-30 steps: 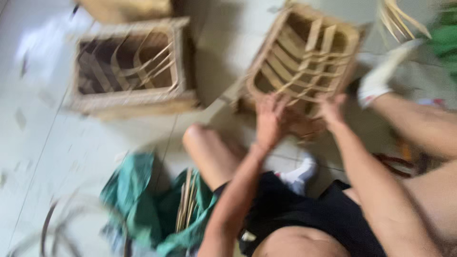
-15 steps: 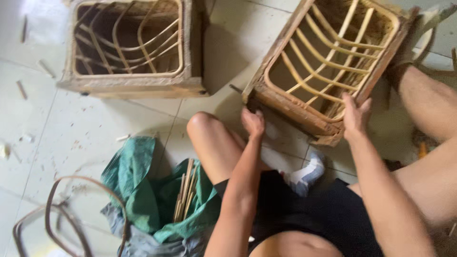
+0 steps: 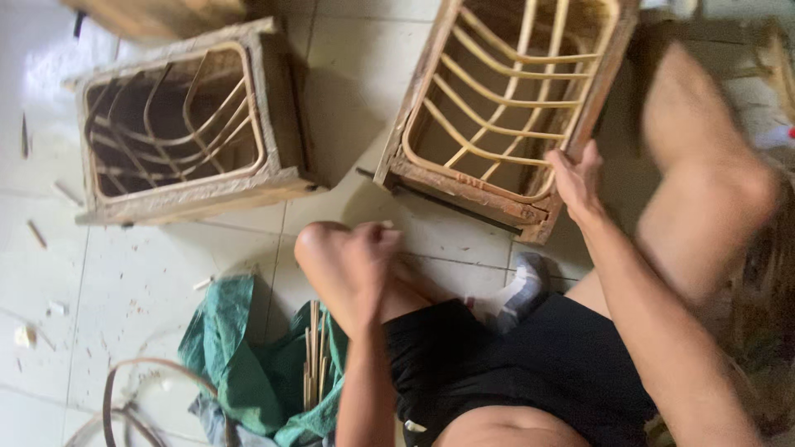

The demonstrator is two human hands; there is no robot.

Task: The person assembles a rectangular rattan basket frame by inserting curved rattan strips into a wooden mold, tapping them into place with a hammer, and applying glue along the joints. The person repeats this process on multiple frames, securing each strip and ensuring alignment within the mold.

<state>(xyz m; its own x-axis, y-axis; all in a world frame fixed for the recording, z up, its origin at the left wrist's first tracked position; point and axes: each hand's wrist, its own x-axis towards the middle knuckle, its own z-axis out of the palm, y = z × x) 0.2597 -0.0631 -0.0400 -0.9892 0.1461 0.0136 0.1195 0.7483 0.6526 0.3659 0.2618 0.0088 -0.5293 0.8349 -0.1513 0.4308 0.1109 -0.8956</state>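
My left hand is curled into a loose fist above my bent knee, blurred, and I cannot make out anything inside it. Just below it, on the floor beside my thigh, a crumpled green cloth cradles a bundle of thin cane strips standing on end in its folds. A coil of bent rattan loops at the cloth's outer edge.

My right hand reaches farther out, fingers wrapped over the near corner of the wooden box frame, gripping its rim where the right side meets the near edge. That frame lies tilted on the tiled floor, open face up, just beyond my left knee. Inside it, pale curved rattan ribs run side by side across the hollow. Its wood is rough and weathered, darker along the near rail.

Farther left, well apart, sits a second wooden box frame, with darker ribs bowed inside.
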